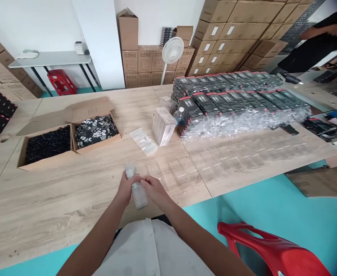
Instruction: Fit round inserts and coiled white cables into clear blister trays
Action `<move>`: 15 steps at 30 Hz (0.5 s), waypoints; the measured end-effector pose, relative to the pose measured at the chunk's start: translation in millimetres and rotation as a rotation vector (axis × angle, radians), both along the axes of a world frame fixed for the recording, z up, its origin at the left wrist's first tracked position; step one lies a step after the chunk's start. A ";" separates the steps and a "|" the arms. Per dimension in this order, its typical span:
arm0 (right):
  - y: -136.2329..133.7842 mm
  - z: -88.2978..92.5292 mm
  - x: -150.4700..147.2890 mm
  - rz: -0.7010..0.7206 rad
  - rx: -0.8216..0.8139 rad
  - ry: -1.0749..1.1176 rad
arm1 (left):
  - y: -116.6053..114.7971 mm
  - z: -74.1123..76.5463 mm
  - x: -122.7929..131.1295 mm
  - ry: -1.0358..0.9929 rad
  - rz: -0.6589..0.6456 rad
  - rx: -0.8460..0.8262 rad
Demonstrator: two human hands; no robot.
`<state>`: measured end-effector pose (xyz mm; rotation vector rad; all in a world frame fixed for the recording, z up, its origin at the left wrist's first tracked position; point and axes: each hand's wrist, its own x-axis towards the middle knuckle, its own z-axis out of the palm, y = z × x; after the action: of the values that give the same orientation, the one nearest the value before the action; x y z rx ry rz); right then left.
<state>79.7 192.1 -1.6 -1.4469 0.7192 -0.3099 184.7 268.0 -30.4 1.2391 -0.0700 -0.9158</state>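
Note:
My left hand [125,187] is wrapped round a stack of clear plastic trays [139,197], held tilted above the near edge of the table. With fingers pinched together, my right hand [154,188] touches the right side of that stack. The exact edge between its fingertips is too small to make out. Just right of my hands, several single clear trays [182,174] lie flat on the wood, and more trays [243,155] run in a row to the right. Ahead of me stand a block of clear plastic pieces [164,126] and a flat clear plastic strip [144,141].
An open carton [49,159] of small black parts and another carton [117,135] of black-and-white pieces sit left. Black packages [231,103] in plastic wrap are piled right, beside a bottle [180,115]. A red stool [272,249] stands behind right. A person [314,42] is at far right.

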 end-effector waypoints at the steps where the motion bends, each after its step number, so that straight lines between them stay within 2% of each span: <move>1: -1.8 2.1 1.2 0.011 0.077 -0.013 | -0.2 2.5 1.3 0.000 -0.008 -0.004; 5: 0.3 3.8 -0.3 -0.060 0.352 -0.072 | 4.6 8.4 -1.6 0.106 -0.047 -0.067; 8: 5.1 -3.1 -3.2 -0.150 0.491 -0.129 | 10.7 8.0 -5.4 0.157 -0.064 -0.118; 11: 3.9 -18.6 -3.3 -0.201 0.462 -0.120 | 20.1 -0.7 -1.9 0.181 -0.049 -0.074; 15: -8.7 -50.5 2.3 -0.181 0.273 -0.015 | 36.6 -27.5 11.5 0.141 0.053 0.061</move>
<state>82.0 183.4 -52.1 -1.1224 0.8480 -0.3471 196.2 304.6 -57.9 1.2233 0.1024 -0.9625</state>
